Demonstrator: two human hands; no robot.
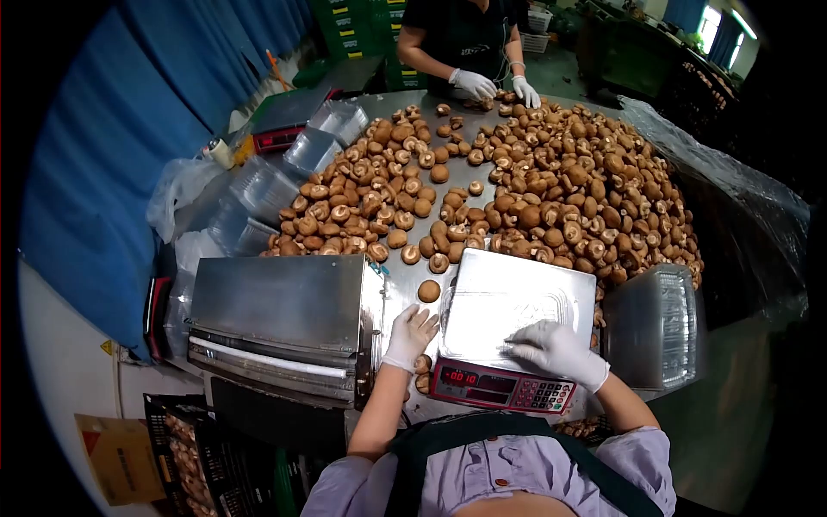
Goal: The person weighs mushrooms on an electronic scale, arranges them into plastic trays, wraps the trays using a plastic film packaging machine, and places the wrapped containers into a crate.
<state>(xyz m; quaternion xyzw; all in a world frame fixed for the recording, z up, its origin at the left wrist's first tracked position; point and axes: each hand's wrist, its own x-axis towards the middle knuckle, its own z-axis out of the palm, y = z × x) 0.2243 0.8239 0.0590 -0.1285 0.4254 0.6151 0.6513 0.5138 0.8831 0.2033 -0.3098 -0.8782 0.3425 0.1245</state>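
I see a narrow open lane of bare metal tabletop running between two heaps of brown round mushrooms, with loose ones scattered in it.

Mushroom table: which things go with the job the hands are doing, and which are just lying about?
Probably for the job:
- mushrooms
- scale, its display lit
- what looks like a clear tray on it, by the right hand
- stacked containers beside it

Probably just lying about:
- cardboard box
- plastic bag, left
- plastic sheet, right
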